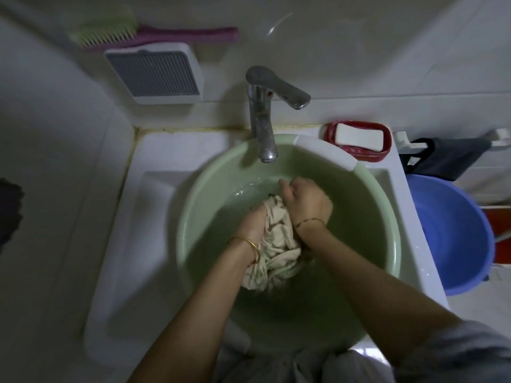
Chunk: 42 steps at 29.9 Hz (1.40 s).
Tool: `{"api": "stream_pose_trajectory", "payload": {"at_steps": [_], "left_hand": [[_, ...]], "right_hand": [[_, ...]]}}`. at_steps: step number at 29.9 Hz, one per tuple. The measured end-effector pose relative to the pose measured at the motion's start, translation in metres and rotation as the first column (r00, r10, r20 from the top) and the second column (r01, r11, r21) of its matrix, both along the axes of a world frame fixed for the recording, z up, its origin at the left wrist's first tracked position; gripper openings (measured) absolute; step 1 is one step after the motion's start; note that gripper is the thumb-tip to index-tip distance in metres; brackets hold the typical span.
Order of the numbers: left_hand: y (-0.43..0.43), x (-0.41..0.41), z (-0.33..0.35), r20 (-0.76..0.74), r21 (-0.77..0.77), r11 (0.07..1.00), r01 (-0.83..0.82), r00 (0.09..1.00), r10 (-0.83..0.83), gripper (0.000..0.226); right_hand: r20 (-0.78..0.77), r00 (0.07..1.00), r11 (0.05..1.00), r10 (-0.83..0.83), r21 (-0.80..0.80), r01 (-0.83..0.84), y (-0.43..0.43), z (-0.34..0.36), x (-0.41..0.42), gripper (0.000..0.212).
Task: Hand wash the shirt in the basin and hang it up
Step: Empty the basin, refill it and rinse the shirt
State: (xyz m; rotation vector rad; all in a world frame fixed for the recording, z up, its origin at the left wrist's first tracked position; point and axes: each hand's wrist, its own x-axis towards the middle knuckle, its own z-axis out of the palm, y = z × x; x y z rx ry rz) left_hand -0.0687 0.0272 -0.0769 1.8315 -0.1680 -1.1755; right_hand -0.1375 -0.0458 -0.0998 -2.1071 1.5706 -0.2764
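Hands at work inside a round pale green plastic basin [387, 244], smooth-walled and holding shallow water, which sits in a white ceramic sink [132, 244]. A wet cream-coloured cloth shirt [276, 244], bunched into a wrinkled, twisted lump, lies at the middle of the basin, partly in the water. The left hand [253, 222] presses against the left side of the lump with its fingers curled in around the fabric (a thin gold bangle circles that wrist). The right hand [307, 201] is clenched over the far right part of the shirt, knuckles up, fingers closed tight on the cloth; a fine chain bracelet sits on that wrist. The shirt is squeezed between the two hands, its loose folds trailing toward the near side of the basin.

Over the basin's far rim stands a dull, water-spotted chrome tap [262, 117], its spout pointing down into the basin. Just beyond the basin's far right rim rests a white rectangular bar of soap [358, 135] in a red oval plastic dish [331, 131]. To the right of the basin, below the sink edge, is a blue round plastic tub [456, 230]. On the wall beyond the basin, to the left, hangs a grey ribbed square holder [154, 73], with a pink-handled brush with green bristles [154, 34] above it.
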Motion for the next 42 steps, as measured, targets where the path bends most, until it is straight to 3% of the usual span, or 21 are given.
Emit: {"api": "stream_pose_trajectory", "payload": {"at_steps": [2,3,5,7,9,11,14,16,19,22,24,26,27,29,31,33,37,39,40,41,42], "left_hand": [[0.009,0.011,-0.014,0.521,0.137,0.989,0.049,0.846,-0.114,0.032],[0.014,0.015,-0.021,0.596,0.185,0.979,0.087,0.782,-0.182,0.031],[0.018,0.013,-0.035,0.586,0.333,0.912,0.239,0.705,-0.399,0.047],[0.019,0.008,-0.05,0.559,0.551,0.756,0.354,0.515,-0.649,0.059],[0.022,0.009,-0.063,0.519,0.687,0.632,0.359,0.366,-0.773,0.061],[0.027,0.011,-0.072,0.456,0.758,0.546,0.356,0.309,-0.835,0.062],[0.028,0.01,-0.078,0.404,0.749,0.563,0.349,0.432,-0.806,0.069],[0.025,0.011,-0.076,0.393,0.737,0.581,0.347,0.48,-0.784,0.075],[0.022,0.019,-0.074,0.381,0.728,0.596,0.339,0.522,-0.763,0.07],[0.022,0.031,-0.074,0.389,0.777,0.573,0.259,0.518,-0.762,0.047],[0.022,0.036,-0.073,0.394,0.798,0.556,0.23,0.5,-0.771,0.044],[0.02,0.04,-0.071,0.44,0.766,0.605,0.217,0.509,-0.74,0.047],[0.019,0.041,-0.069,0.468,0.74,0.641,0.205,0.527,-0.709,0.047],[0.02,0.043,-0.065,0.523,0.688,0.708,0.162,0.566,-0.637,0.045],[0.024,0.04,-0.063,0.563,0.656,0.739,0.154,0.553,-0.614,0.048],[0.027,0.034,-0.061,0.568,0.644,0.732,0.222,0.502,-0.652,0.059],[0.03,0.028,-0.066,0.465,0.733,0.585,0.348,0.373,-0.803,0.078],[0.032,0.028,-0.074,0.436,0.773,0.531,0.347,0.318,-0.842,0.078],[0.032,0.029,-0.08,0.447,0.755,0.546,0.364,0.324,-0.834,0.077],[0.031,0.029,-0.086,0.462,0.691,0.605,0.396,0.401,-0.791,0.076],[0.029,0.029,-0.086,0.457,0.569,0.705,0.422,0.551,-0.698,0.077]], "right_hand": [[-0.14,0.986,0.992,0.09,-0.078,-0.101,-0.004,-0.013,-0.014,0.036],[-0.209,0.972,0.991,0.11,-0.055,-0.124,-0.001,-0.018,-0.019,0.041],[-0.343,0.924,0.984,0.169,0.011,-0.176,0.014,-0.029,-0.023,0.056],[-0.436,0.843,0.946,0.314,0.065,-0.319,0.03,-0.045,-0.023,0.064],[-0.477,0.72,0.84,0.504,0.079,-0.536,0.036,-0.057,-0.026,0.065],[-0.502,0.668,0.805,0.549,0.104,-0.584,0.026,-0.06,-0.029,0.066],[-0.52,0.748,0.906,0.412,0.141,-0.4,0.022,-0.051,-0.022,0.063],[-0.462,0.751,0.87,0.472,0.107,-0.481,0.034,-0.052,-0.02,0.071],[-0.479,0.658,0.782,0.581,0.104,-0.614,0.033,-0.055,-0.03,0.075],[-0.499,0.782,0.925,0.375,0.139,-0.355,0.019,-0.041,-0.03,0.066],[-0.55,0.704,0.879,0.449,0.129,-0.46,0.031,-0.039,-0.028,0.064],[-0.637,0.499,0.732,0.588,0.156,-0.663,0.038,-0.036,-0.033,0.071],[-0.675,0.442,0.71,0.591,0.177,-0.681,0.034,-0.03,-0.037,0.078],[-0.756,0.423,0.775,0.5,0.172,-0.609,0.021,-0.021,-0.043,0.085],[-0.777,0.474,0.856,0.415,0.156,-0.493,0.023,-0.021,-0.044,0.084],[-0.744,0.526,0.872,0.412,0.153,-0.466,0.044,-0.032,-0.041,0.082],[-0.744,0.424,0.78,0.515,0.202,-0.592,0.047,-0.041,-0.038,0.079],[-0.755,0.477,0.83,0.45,0.156,-0.536,0.03,-0.034,-0.039,0.076],[-0.717,0.565,0.875,0.409,0.131,-0.467,0.025,-0.031,-0.038,0.074],[-0.629,0.688,0.92,0.363,0.126,-0.371,0.025,-0.032,-0.035,0.074],[-0.491,0.814,0.95,0.311,0.154,-0.27,0.029,-0.033,-0.031,0.072]]}}
